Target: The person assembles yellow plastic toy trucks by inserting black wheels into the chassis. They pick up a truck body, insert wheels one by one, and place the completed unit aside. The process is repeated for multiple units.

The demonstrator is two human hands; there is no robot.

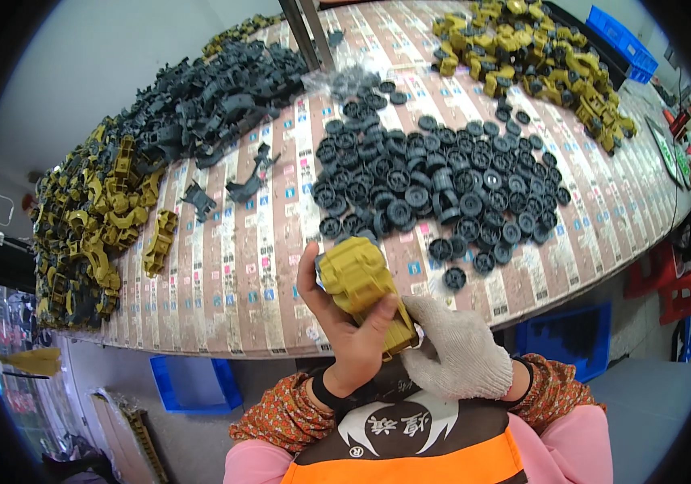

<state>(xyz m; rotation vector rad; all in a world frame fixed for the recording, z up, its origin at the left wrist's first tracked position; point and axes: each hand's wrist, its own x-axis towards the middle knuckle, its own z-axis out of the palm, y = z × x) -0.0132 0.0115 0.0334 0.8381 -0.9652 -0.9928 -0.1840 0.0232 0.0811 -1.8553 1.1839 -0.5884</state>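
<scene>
left hand bare, fingers wrapped around mustard-yellow moulded plastic toy body | gloved right hand apparently pinching its lower end | light, stiff; grip sides | black plastic wheels on tabletop

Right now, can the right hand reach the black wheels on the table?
Probably yes. The right hand, in a white glove, rests at the yellow part near the table edge. The black wheels lie just beyond, with nothing between; the nearest wheel is close.
</scene>
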